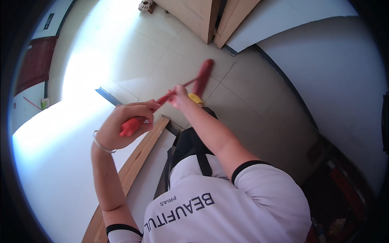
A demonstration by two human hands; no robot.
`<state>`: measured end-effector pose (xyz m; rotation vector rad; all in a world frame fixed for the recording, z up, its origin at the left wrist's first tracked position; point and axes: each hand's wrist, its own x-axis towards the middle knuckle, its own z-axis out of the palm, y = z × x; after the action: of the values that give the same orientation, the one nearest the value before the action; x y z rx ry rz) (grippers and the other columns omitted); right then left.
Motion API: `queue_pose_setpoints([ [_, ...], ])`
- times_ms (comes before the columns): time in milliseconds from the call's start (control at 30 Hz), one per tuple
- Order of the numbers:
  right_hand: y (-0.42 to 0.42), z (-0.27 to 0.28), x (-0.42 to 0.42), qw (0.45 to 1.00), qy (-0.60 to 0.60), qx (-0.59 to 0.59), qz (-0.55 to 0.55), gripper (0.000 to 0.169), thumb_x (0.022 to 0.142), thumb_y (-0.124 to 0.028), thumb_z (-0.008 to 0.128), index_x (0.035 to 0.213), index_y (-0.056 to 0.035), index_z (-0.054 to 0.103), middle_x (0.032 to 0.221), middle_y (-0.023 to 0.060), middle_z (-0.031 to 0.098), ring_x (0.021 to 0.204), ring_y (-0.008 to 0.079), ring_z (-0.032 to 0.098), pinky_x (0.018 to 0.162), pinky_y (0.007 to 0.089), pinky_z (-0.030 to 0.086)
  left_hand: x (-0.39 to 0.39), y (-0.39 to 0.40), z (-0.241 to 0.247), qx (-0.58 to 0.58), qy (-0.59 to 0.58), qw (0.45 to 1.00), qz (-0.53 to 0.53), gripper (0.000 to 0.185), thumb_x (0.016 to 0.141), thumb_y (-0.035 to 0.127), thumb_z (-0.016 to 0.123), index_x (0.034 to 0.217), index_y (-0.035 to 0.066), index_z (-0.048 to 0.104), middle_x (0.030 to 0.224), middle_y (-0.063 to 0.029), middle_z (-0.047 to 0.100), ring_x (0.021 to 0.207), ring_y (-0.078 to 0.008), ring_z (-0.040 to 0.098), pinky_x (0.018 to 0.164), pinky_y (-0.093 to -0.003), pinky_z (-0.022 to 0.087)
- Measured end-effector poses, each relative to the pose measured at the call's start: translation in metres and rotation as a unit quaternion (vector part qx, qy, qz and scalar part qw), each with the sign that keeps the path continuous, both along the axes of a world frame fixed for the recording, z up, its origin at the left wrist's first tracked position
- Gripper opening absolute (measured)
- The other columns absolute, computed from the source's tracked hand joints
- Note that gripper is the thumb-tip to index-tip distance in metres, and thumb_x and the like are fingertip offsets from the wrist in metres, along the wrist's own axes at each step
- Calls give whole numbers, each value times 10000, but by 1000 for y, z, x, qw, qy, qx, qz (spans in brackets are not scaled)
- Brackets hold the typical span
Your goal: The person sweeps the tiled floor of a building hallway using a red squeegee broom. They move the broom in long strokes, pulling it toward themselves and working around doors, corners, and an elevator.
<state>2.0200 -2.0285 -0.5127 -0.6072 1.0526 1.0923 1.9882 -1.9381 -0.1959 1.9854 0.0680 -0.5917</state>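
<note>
My left hand (129,121), with a bracelet at its wrist, is curled around the lower end of a red strip (164,97), whose bunched, blurred part shows at the palm. My right hand (179,97) grips the strip farther up. Beyond the right hand, a thin length of it runs up and right towards a red shoe or slipper (204,77) with a yellow textured cuff (195,98), worn on my foot. Whether the strip touches the shoe cannot be told. The strip's material is unclear.
A wooden door frame (146,145) stands close by my left arm, beside a white panel (60,170). More wooden framing (197,18) stands ahead on the tiled floor (170,60). A perforated block (146,6) lies at the top. To the right runs a pale wall (328,66) with dark skirting.
</note>
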Motion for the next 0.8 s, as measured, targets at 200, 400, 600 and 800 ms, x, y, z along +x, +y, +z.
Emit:
queue_pose_setpoints([
  [200,90,29,50,993,5,118,4,86,766,-140,450,721,-76,415,627,59,480,591,209,500,556,333,438,42,7,19,158,-3,987,-14,134,658,-7,638,722,39,530,1061,-171,569,973,-316,552,783,-355,451],
  [400,77,60,55,977,-4,210,36,139,785,-149,507,672,-88,454,615,42,491,567,174,493,537,287,427,33,13,44,127,-50,991,10,179,618,1,689,707,41,540,1025,-140,588,958,-304,573,701,-322,479],
  [600,-24,73,52,983,-48,138,114,207,788,-225,552,611,-147,477,618,6,535,586,140,510,479,259,362,0,37,37,-70,-52,993,84,102,703,-19,626,722,14,532,1015,-148,587,962,-293,572,731,-321,470],
  [800,-40,6,72,971,3,-145,189,158,701,-141,465,555,-138,407,572,-10,479,580,147,494,578,298,397,3,36,-58,-174,-61,964,189,82,732,35,610,776,27,541,951,-123,601,828,-237,575,762,-290,431],
])
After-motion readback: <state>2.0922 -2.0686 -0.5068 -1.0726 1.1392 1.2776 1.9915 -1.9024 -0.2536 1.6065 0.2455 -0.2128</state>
